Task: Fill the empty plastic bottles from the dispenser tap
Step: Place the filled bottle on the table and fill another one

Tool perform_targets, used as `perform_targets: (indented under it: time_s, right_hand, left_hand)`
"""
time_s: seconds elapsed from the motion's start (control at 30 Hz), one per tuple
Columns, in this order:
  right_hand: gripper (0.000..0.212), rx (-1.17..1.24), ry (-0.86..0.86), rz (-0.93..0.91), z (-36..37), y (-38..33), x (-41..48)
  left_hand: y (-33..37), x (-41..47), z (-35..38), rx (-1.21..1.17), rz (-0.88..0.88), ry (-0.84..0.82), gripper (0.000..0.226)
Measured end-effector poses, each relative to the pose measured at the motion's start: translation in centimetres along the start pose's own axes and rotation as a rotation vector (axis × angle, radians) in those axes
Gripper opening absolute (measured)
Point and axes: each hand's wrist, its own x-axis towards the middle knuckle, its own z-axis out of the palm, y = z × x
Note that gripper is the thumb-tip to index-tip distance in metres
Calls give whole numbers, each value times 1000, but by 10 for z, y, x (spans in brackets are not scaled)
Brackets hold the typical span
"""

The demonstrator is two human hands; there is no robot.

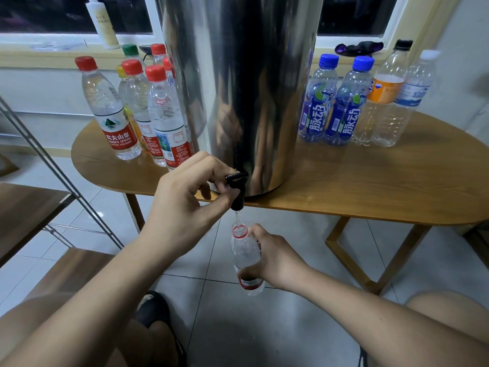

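Filling of a plastic bottle at the dispenser tap, head view. At centre frame the left hand (185, 197) pinches the black tap (237, 188) lever between thumb and fingers at the foot of the steel dispenser (243, 88), which stands on the wooden tabletop (370, 181). A thin stream of water (237, 217) falls from the spout into the open bottle (246, 258), held below the tabletop edge, lower centre, over the tiled floor. The right hand (275, 256) is closed around the bottle's mid-body at the label, neck free and upright under the spout. The bottle's thin, clear wall would likely dent under a hard squeeze and grow heavier as it fills, so a firm hold low on the body, near the label, seems best; wet plastic may turn slippery. Capped red-topped bottles (148, 112) stand left of the dispenser, blue-capped bottles (330, 102) and two clear ones to its right; which are full cannot be told for certain.
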Motion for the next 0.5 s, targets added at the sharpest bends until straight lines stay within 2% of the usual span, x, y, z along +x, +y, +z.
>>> perform_targets:
  time_s: [0.5]
  right_hand:
    - [74, -4, 16, -28, -4, -5, -2]
  left_hand:
    - [0, 0, 0, 1, -10, 1, 26]
